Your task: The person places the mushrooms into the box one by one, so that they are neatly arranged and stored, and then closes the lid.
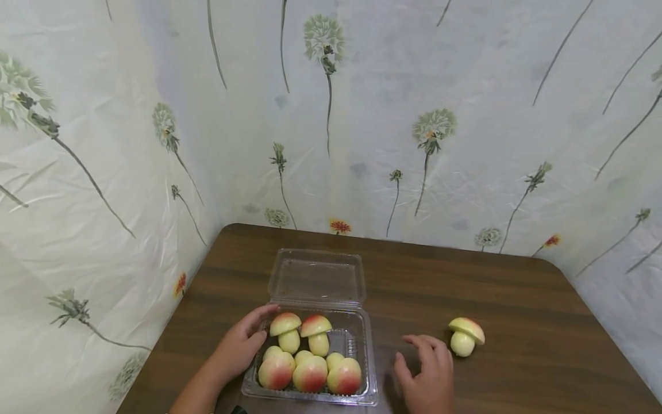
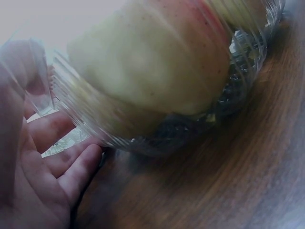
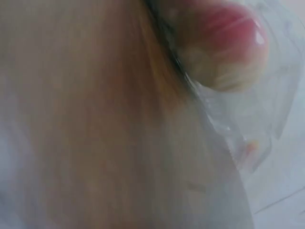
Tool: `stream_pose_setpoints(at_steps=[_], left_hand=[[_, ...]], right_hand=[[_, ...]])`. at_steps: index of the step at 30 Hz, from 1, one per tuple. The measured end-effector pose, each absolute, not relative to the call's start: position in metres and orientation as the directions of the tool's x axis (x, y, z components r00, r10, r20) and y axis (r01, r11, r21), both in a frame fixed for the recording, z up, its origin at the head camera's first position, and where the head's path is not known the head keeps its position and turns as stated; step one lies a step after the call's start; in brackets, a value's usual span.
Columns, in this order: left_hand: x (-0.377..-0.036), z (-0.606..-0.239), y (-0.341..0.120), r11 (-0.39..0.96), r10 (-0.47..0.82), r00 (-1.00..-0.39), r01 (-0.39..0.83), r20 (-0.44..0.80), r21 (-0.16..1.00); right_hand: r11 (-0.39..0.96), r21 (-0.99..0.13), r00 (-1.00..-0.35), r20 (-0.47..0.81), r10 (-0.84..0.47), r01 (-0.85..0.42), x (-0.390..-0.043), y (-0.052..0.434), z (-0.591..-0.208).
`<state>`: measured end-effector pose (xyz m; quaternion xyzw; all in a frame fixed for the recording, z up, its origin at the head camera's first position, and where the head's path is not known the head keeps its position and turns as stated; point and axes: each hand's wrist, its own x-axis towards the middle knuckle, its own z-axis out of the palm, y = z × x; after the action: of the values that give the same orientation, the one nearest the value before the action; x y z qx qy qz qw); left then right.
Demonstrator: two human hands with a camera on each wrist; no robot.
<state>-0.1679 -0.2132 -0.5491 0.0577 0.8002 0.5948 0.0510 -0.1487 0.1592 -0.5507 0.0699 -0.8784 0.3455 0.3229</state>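
clamshell box (image 1: 357,345) of clear plastic sits near the front edge of a brown wood-grain table (image 1: 517,299), lid flipped open toward the back. inside: five mushroom-shaped buns (image 1: 309,372), pale yellow with red blush, two standing at the rear and three lying across the front.

left hand (image 1: 239,346) rests against the box's left wall, fingers loosely extended along the rim; steadying rather than clasping, nothing held. left wrist view confirms relaxed fingers (image 2: 78,169) just beside the ribbed plastic, a bun filling the frame behind it.

right hand (image 1: 428,374) lies on the table to the right of the box, fingers slightly bent, spread, holding nothing. one loose bun (image 1: 465,336) lies on its side just beyond the fingertips, near but apart. right wrist view is blurred; only plastic and a red-tinted bun can be made out.

judgement: the work looks like filling the box, the last bun not yet picked up. step in hand: the reach for it. next move calls for a gentle pinch round cap or stem, soft thing, likely to dent, then a lift over the right wall into the open gap at rear right while the left keeps the light box from sliding.
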Motion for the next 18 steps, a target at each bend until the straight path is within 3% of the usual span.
stream_pose_setpoints(at_steps=[18], left_hand=[[-0.168, -0.55, -0.213, 0.277, 0.162, -0.987, 0.026, -0.02, 0.96]], right_hand=[[0.779, -0.587, -0.743, 0.619, 0.254, -0.223, -0.16, 0.186, -0.554]])
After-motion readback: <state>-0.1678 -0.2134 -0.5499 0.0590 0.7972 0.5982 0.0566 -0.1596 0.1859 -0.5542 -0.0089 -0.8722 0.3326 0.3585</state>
